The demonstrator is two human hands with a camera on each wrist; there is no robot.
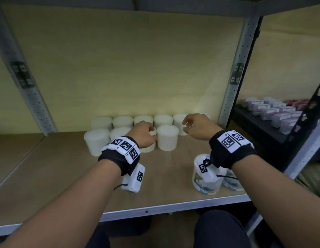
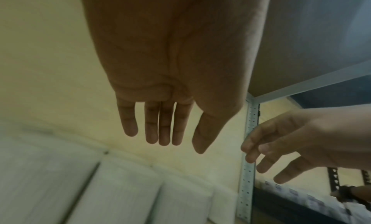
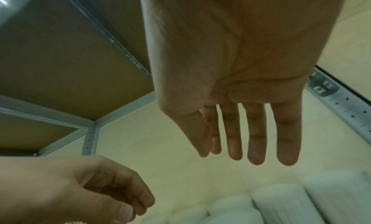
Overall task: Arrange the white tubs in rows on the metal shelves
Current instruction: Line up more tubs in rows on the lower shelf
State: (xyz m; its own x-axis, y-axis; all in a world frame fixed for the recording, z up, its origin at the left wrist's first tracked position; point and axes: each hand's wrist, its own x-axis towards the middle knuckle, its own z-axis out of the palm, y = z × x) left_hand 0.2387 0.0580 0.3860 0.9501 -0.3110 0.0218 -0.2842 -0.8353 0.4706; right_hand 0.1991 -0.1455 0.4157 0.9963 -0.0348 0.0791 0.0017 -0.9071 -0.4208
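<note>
Left hand (image 1: pixel 144 134) hides a front-row tub (image 1: pixel 149 147) from the head camera, yet wrist views show both it and the right hand (image 1: pixel 197 127) loose-fingered, holding nothing.

A pale yellow wall (image 1: pixel 119 59) backs my bay; grey perforated uprights (image 1: pixel 232 97) stand at ten and two o'clock.

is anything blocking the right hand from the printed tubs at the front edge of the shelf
Nothing visible does. The right hand hangs open above the rows of white tubs, and the printed tubs stand nearer, under its wrist, with only bare shelf board around them.
</note>
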